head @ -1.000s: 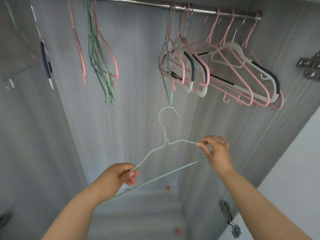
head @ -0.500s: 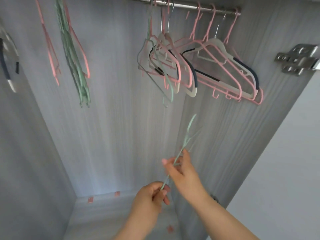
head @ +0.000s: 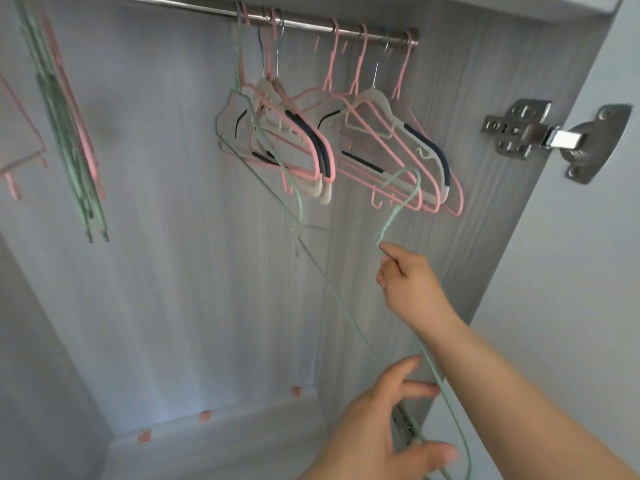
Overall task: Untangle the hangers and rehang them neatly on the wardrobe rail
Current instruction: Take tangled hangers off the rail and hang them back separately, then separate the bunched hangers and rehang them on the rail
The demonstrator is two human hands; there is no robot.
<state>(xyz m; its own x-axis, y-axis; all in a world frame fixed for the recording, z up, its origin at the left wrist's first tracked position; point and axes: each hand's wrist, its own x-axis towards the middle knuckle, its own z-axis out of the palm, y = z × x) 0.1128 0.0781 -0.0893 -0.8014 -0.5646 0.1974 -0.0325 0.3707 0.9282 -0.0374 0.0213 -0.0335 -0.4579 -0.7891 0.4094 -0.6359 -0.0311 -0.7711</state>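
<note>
So the loose green hanger (head: pixel 398 209) is pinched at its neck by the right hand (head: pixel 412 282), with the hook aimed up toward the rail (head: pixel 311 24), probably so it can be steered onto a free bit of bar. Well below the rail, the left hand (head: pixel 384 424) is spread open beside the hanger's lower wire, likely just steadying it. The pink and white bunch (head: pixel 374 98) is hung crowded under the rail's right end.
</note>
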